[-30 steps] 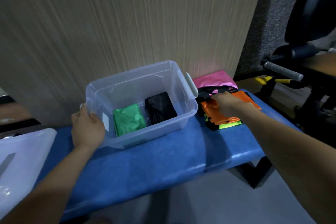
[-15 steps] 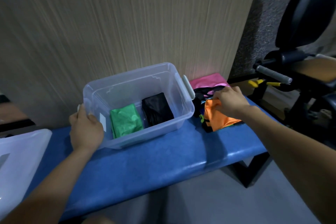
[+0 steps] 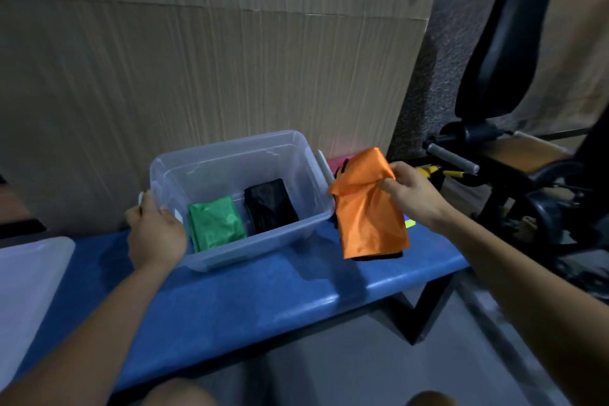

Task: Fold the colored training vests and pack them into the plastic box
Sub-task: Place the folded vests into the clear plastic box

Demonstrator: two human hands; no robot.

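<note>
Orange vest (image 3: 370, 208) is up off the pile now, pinched in the right hand (image 3: 412, 194); left hand (image 3: 155, 231) grips the plastic box (image 3: 296, 227), packing next.

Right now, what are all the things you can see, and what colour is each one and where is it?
box: one, clear plastic, on the bench
green vest: one, folded, left in the box
black vest: one, folded, right in the box
orange vest: one, hanging from the right hand, beside the box
pile of vests: pink, black and yellow-green bits show behind the orange one; count unclear
bench: one, blue
lid: one, clear, far left
gym machine: one, black, on the right
left hand: holds the box's left end
right hand: pinches the orange vest
</note>
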